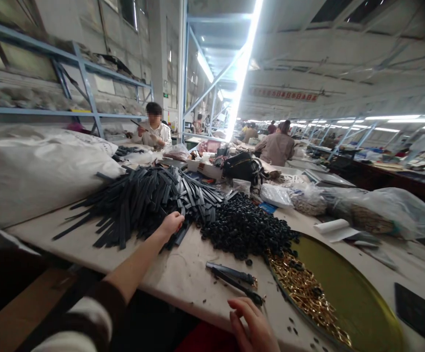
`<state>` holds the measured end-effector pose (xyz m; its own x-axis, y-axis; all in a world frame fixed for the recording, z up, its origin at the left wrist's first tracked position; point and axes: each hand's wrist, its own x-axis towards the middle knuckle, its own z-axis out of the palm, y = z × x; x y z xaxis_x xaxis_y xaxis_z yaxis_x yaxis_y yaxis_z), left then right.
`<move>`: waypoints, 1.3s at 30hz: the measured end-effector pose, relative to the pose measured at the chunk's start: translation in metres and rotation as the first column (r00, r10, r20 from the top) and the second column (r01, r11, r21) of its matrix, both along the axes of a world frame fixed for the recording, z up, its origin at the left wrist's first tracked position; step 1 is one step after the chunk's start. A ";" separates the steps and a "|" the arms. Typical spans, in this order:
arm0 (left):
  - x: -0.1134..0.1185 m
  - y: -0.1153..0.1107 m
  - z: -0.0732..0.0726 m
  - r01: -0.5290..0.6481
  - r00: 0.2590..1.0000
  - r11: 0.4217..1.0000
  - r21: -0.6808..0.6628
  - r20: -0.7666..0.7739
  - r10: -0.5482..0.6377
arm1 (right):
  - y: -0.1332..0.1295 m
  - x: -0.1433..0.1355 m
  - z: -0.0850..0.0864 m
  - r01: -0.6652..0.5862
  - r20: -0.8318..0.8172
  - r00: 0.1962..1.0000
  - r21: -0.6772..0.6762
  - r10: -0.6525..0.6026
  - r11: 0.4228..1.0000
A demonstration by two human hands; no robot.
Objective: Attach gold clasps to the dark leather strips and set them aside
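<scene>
My left hand [173,223] reaches into the front of a large heap of flat black straps [149,195], its fingers pinched on one strap at the heap's edge. Close to the table's front edge, my right hand [251,322] holds nothing; its fingers are apart and slightly bent. Just beyond it lie two black straps with gold buckles [234,281], side by side. A mound of small black loops [245,225] spreads right of the strap heap. Gold buckles [307,291] are piled along the left side of a round olive-gold tray [366,293].
A big white sack [43,171] borders the table on the left. Behind the heaps stand a black bag [243,168] and clear plastic bags [391,210]. A dark flat object [417,310] lies at right. A person [155,129] sits across; another [278,144] is farther back.
</scene>
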<state>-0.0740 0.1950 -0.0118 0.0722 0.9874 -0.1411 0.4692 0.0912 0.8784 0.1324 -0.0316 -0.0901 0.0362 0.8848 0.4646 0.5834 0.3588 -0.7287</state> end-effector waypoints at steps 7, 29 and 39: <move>-0.040 -0.138 -0.006 0.448 0.857 0.859 -0.248 0.392 -0.334 | 0.022 -0.021 0.032 -0.363 -0.617 0.787 -0.438 0.019 0.822; 0.086 -0.138 -0.039 0.308 0.748 0.726 -0.615 0.628 0.216 | 0.093 0.107 0.015 0.158 0.412 0.911 -0.283 -0.029 0.946; 0.089 -0.143 -0.036 0.456 0.642 0.614 -0.645 0.716 0.274 | 0.119 0.107 0.008 0.113 0.609 0.782 -0.345 0.131 0.932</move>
<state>0.0153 0.0523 -0.0480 0.5836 0.5213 -0.6226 -0.1982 0.8350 0.5133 0.2396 0.0878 -0.0817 -0.1567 0.9865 0.0482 0.9433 0.1640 -0.2887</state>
